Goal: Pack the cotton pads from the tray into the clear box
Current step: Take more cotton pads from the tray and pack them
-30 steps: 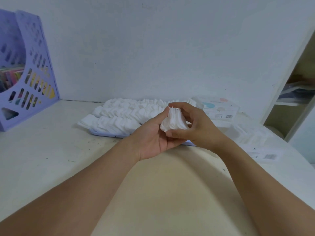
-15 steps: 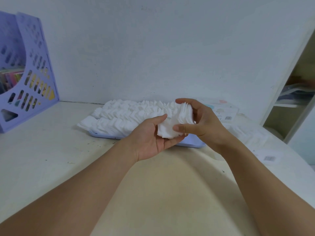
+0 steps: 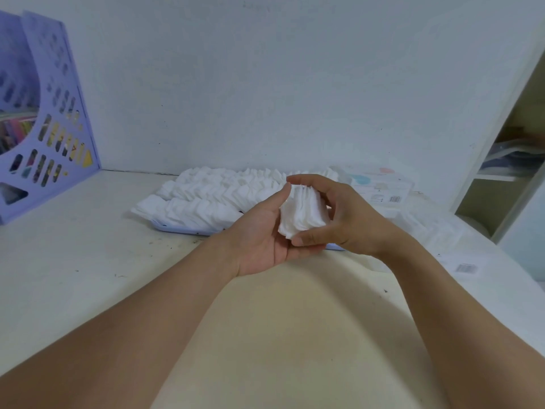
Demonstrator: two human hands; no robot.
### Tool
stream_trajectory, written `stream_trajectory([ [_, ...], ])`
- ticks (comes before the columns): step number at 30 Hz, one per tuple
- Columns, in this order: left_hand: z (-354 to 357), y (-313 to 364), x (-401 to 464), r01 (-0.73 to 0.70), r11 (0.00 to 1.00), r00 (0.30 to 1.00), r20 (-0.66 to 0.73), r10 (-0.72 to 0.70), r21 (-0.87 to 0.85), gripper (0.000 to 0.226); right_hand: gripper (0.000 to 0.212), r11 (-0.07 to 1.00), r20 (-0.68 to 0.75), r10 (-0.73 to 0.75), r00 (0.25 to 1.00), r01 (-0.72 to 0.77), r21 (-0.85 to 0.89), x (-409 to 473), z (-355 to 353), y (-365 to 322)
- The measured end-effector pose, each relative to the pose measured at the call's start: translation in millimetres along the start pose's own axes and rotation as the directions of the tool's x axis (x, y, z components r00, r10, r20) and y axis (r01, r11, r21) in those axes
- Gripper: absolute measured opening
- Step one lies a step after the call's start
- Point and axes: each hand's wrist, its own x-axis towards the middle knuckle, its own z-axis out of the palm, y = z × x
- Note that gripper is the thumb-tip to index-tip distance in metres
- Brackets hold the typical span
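Since a second ago my two hands have drifted slightly right and the stack of cotton pads has been squared up. My left hand cups it from below and the left, thumb along its top edge; my right hand pinches it, fingers arched over the top, thumb beneath. The stack stands on edge, its stacking axis running left to right between the palms. Behind lies the lilac tray, heaped with pads. Farther right on the desk sits the clear box, nearer my right hand.
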Motion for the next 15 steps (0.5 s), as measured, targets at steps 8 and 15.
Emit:
stream_trajectory([
  [8,-2.0,1.5,-3.0,0.015,0.996,0.998,0.06,-0.02,0.087,0.041,0.078,0.999,0.013,0.003,1.0,-0.002,-0.053,0.2,3.7,3.0],
  [15,-5.1,5.3,-5.9,0.032,0.998,0.992,0.123,-0.038,0.052,0.048,0.062,0.999,-0.052,0.02,0.998,-0.019,0.033,1.7,2.1,8.6],
])
